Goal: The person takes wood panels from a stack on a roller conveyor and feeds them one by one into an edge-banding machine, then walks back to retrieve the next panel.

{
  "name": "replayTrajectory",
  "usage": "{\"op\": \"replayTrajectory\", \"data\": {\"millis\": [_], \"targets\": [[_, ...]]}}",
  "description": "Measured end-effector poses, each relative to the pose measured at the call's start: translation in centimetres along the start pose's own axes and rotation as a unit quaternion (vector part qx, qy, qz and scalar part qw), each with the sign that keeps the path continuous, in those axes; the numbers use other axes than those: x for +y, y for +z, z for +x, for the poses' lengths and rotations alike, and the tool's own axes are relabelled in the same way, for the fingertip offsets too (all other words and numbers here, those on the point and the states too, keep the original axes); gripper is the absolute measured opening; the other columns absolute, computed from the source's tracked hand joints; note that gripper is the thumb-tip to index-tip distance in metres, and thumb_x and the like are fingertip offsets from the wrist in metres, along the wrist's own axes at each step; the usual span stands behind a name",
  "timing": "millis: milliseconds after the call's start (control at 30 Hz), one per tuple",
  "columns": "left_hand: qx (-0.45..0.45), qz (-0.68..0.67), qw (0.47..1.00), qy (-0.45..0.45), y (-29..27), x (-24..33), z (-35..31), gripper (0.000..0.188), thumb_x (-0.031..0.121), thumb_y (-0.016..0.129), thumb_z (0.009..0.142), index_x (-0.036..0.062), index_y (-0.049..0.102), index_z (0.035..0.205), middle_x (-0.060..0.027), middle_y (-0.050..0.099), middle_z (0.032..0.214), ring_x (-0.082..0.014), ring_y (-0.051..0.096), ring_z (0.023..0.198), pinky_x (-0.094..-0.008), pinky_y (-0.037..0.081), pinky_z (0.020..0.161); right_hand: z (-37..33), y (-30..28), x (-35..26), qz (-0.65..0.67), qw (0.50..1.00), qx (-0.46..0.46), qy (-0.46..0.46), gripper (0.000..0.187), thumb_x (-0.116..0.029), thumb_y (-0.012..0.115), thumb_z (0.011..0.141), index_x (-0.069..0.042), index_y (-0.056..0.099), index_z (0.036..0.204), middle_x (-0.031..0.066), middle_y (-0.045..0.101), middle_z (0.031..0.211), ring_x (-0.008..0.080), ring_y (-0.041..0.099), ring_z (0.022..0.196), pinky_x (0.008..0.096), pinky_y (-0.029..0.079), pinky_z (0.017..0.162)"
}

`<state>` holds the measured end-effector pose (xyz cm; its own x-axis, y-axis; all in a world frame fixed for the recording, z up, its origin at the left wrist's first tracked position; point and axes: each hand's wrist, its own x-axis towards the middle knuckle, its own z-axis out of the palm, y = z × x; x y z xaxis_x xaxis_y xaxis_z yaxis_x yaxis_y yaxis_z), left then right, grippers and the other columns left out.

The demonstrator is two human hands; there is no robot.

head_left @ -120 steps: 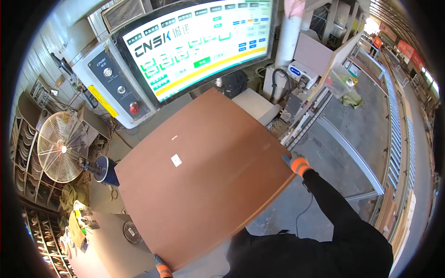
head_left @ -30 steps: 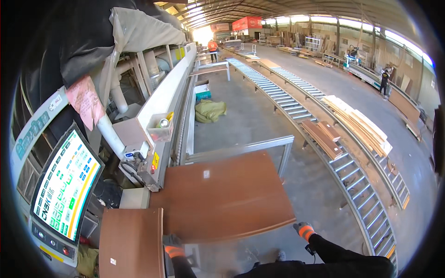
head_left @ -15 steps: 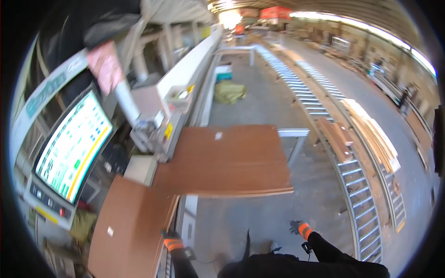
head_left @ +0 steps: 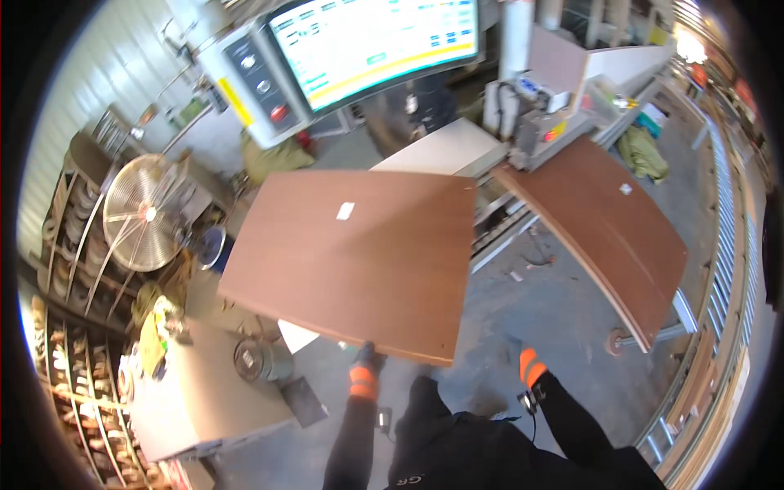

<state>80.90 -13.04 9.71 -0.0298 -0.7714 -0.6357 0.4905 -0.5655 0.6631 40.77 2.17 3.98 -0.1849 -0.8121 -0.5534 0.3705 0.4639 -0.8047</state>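
Note:
A brown rectangular panel (head_left: 351, 261) with a small white label lies flat in front of me, over a stack by the machine. My left hand (head_left: 365, 359), in a dark glove with an orange cuff, grips the panel's near edge. My right hand (head_left: 513, 349), gloved the same way, hangs free over the concrete floor and holds nothing. It is well apart from both panels. A second brown panel (head_left: 604, 229), also labelled, rests on the machine's table to the right, its near end sticking out over the floor.
A large control screen (head_left: 376, 41) and a button panel (head_left: 253, 82) stand behind the panels. A round fan (head_left: 139, 212) and shelves (head_left: 65, 327) are at the left, a grey cabinet (head_left: 196, 392) near left. A roller conveyor (head_left: 727, 245) runs along the right.
The view has swung back from the hall toward the control screen. The panel carried earlier now lies on the machine's table, my right hand has come off it, and my left hand grips another panel.

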Motion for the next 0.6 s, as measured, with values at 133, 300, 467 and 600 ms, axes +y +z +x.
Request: {"op": "replayTrajectory", "data": {"millis": [133, 300, 467, 600], "targets": [[0.035, 0.027, 0.999, 0.032, -5.6, -0.3, -3.1, 0.034, 0.031, 0.056, 0.093, 0.0054, 0.057, 0.115, -0.0126, 0.066, 0.103, -0.0236, 0.064, 0.087, -0.0327, 0.046, 0.072, 3.8, 15.4, -10.2, 0.132, 0.98, -0.019, 0.146, 0.051, -0.042, 0.06, 0.089, -0.005, 0.053, 0.124, 0.0111, 0.061, 0.117, 0.0212, 0.06, 0.101, 0.0385, 0.048, 0.087], [0.005, -0.022, 1.0, -0.012, -7.5, -2.9, -6.2, 0.051, 0.036, 0.055, 0.092, 0.0041, 0.046, 0.13, -0.0142, 0.061, 0.119, -0.0294, 0.061, 0.103, -0.037, 0.045, 0.085, 8.5, 17.1, -9.6, 0.231, 0.966, -0.117, 0.021, 0.048, -0.035, 0.061, 0.09, -0.006, 0.051, 0.128, 0.0102, 0.057, 0.124, 0.026, 0.055, 0.113, 0.0413, 0.045, 0.096], [0.021, -0.042, 0.996, 0.079, -17.8, -2.0, -4.4, 0.049, 0.043, 0.055, 0.09, 0.0084, 0.048, 0.124, -0.0132, 0.058, 0.124, -0.0317, 0.056, 0.112, -0.041, 0.044, 0.089, 4.0, 20.2, -11.8, 0.228, 0.966, -0.118, 0.018, 0.047, -0.028, 0.064, 0.089, -0.006, 0.051, 0.129, 0.0108, 0.058, 0.125, 0.0272, 0.056, 0.112, 0.0425, 0.046, 0.096], [0.079, -0.114, 0.99, -0.013, -13.2, 1.2, -2.7, 0.047, 0.044, 0.053, 0.09, 0.01, 0.048, 0.122, -0.0115, 0.058, 0.124, -0.0312, 0.056, 0.113, -0.0421, 0.043, 0.09, 1.0, 12.4, -11.0, 0.259, 0.963, -0.06, 0.027, 0.041, -0.025, 0.063, 0.09, -0.007, 0.052, 0.126, 0.0098, 0.06, 0.12, 0.0264, 0.059, 0.108, 0.0409, 0.049, 0.092]]}}
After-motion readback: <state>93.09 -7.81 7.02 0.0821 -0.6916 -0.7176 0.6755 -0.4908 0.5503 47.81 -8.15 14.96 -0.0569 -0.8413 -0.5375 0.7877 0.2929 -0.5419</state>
